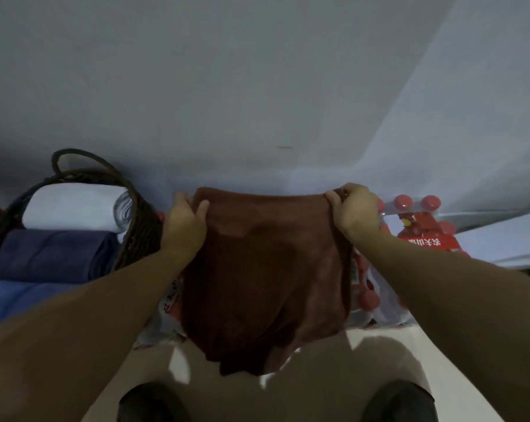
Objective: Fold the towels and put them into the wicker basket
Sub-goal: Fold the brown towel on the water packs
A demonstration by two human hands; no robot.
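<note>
Towels fill the dark wicker basket (141, 226) at the left: a white towel (71, 208) rolled at the far end, a navy towel (53, 254) next to it. At centre, a brown towel (263, 278) hangs in the air, its top corners pinched by the left hand (184, 223) and right hand (353, 210). Red-capped water bottles (416, 220) in shrink-wrap stand behind at the right.

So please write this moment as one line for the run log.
hands: left and right grip brown towel top corners | towel: hanging unfolded | wicker basket: white, blue towels inside
</note>
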